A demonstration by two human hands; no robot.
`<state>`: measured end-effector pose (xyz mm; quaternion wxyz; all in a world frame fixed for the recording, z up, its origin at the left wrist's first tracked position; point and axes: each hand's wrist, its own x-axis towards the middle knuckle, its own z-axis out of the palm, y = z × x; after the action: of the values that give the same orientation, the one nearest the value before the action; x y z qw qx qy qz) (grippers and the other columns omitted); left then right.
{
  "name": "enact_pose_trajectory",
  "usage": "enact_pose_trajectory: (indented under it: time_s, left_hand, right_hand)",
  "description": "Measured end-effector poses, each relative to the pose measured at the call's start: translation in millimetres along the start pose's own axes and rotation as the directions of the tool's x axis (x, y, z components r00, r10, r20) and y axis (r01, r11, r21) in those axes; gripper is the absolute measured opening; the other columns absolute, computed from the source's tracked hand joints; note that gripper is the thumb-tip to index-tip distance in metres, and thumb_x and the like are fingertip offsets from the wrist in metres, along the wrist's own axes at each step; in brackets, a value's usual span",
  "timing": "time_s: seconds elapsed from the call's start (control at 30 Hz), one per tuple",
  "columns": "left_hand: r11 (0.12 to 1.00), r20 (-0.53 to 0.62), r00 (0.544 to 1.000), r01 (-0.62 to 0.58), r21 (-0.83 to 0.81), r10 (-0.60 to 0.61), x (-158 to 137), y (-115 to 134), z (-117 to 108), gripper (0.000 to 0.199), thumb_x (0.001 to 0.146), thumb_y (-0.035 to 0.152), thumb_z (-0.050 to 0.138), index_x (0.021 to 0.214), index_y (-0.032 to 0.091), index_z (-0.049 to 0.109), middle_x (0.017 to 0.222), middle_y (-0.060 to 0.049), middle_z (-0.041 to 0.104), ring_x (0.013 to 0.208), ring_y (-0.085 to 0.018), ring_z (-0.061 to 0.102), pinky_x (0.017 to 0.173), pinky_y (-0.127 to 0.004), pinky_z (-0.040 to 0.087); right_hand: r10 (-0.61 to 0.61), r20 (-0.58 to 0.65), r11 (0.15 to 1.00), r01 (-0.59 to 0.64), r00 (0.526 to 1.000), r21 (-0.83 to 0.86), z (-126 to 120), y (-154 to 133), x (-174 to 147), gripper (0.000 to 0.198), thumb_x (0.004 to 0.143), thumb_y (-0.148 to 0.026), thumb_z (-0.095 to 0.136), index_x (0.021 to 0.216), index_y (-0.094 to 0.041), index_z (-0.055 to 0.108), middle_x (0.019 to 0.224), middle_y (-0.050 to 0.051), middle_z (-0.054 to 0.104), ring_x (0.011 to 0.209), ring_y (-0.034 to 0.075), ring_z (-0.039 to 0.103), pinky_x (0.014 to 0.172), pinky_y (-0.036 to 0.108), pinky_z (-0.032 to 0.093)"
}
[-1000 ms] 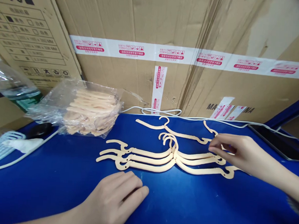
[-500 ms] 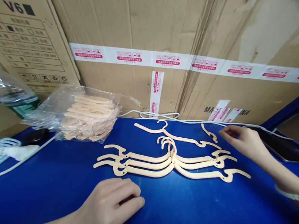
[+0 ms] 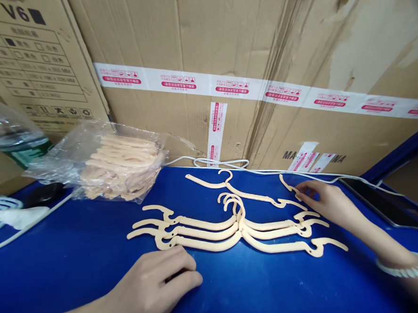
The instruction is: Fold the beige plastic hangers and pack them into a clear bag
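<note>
Three beige folding hangers [image 3: 203,244] lie overlapped on the blue tabletop, each with hooked arms at both ends. Behind them rests another hanger [image 3: 249,195] with an end arm on its right side only. A small loose hanger arm [image 3: 285,184] lies to the right of that one. My right hand [image 3: 316,196] pinches the near end of this loose arm, thumb and fingers closed around it. In front of the overlapped hangers, at lower left, my left hand [image 3: 162,276] rests on the table with fingers curled; nothing shows in it.
A clear plastic bag [image 3: 123,165] of beige hanger parts sits at the left, beside a bottle [image 3: 15,135] and a black object [image 3: 45,193]. Cardboard boxes [image 3: 182,126] stand along the back. A white cable [image 3: 222,163] runs before them; a dark flat device [image 3: 379,204] lies at right.
My right hand has moved left onto the loose hanger arm and taken hold of its end. My left hand stays nearly still. The view has shifted slightly.
</note>
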<state>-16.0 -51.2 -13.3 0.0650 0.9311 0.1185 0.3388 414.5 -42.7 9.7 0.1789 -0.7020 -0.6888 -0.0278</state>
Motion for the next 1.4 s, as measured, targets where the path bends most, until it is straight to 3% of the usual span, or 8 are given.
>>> enact_pose_trajectory:
  time_s: [0.2,0.5,0.73,0.97,1.17,1.4]
  left_hand:
    - [1.0,0.021,1.0,0.003,-0.01,-0.003,3.4,2.3,-4.1,0.031,0.084,-0.004,0.042,0.094,0.014,0.066,0.078,-0.005,0.064,0.065,-0.014,0.057,0.056,-0.023,0.048]
    - [0.999,0.069,0.996,0.052,-0.016,-0.051,2.4,4.6,-6.8,0.027,0.084,-0.003,0.04,0.084,0.016,0.058,0.078,-0.004,0.062,0.066,-0.014,0.057,0.062,-0.024,0.048]
    - [0.992,0.031,0.992,0.125,-0.031,-0.124,3.4,6.8,-4.3,0.028,0.083,-0.004,0.037,0.07,0.019,0.041,0.064,0.002,0.048,0.056,-0.011,0.043,0.051,-0.021,0.035]
    - [0.984,0.001,0.985,0.172,-0.046,-0.172,-2.3,3.0,1.5,0.03,0.082,-0.005,0.036,0.07,0.022,0.032,0.064,0.004,0.037,0.053,-0.011,0.032,0.048,-0.024,0.026]
    - [0.986,-0.016,0.987,0.16,-0.04,-0.161,-4.6,1.8,4.3,0.031,0.08,-0.007,0.036,0.073,0.023,0.029,0.065,0.004,0.038,0.054,-0.011,0.033,0.049,-0.023,0.026]
    - [0.981,0.02,0.984,0.178,-0.071,-0.177,-5.2,0.8,2.9,0.034,0.079,-0.007,0.037,0.075,0.024,0.023,0.066,0.004,0.039,0.054,-0.011,0.036,0.05,-0.023,0.027]
  right_hand:
    - [-0.056,0.044,0.998,0.055,0.997,0.033,-2.8,-3.5,0.0,0.031,0.091,-0.042,0.049,0.1,-0.018,0.066,0.1,0.012,0.071,0.086,0.029,0.066,0.076,0.039,0.049]
    - [-0.038,0.096,0.999,0.038,0.995,0.003,-3.3,5.0,0.2,0.027,0.091,-0.039,0.048,0.095,-0.02,0.067,0.095,0.01,0.073,0.083,0.028,0.067,0.073,0.038,0.05]
    - [-0.024,0.121,0.994,0.036,0.992,-0.103,-3.7,1.6,-1.2,0.029,0.09,-0.042,0.048,0.098,-0.02,0.067,0.089,0.009,0.071,0.075,0.027,0.066,0.067,0.036,0.048]
    - [-0.062,0.14,0.989,0.08,0.988,-0.127,-1.7,4.6,-1.7,0.029,0.09,-0.039,0.049,0.101,-0.019,0.067,0.092,0.01,0.071,0.078,0.027,0.066,0.067,0.036,0.049]
    - [-0.062,0.119,0.993,0.073,0.991,-0.093,2.3,9.6,-0.4,0.029,0.089,-0.032,0.046,0.099,-0.017,0.068,0.091,0.01,0.073,0.079,0.028,0.068,0.069,0.036,0.05]
    - [-0.023,-0.011,0.999,0.023,1.0,-0.049,5.3,12.2,0.7,0.023,0.081,-0.033,0.05,0.086,-0.018,0.068,0.074,0.007,0.071,0.064,0.024,0.066,0.06,0.032,0.047]
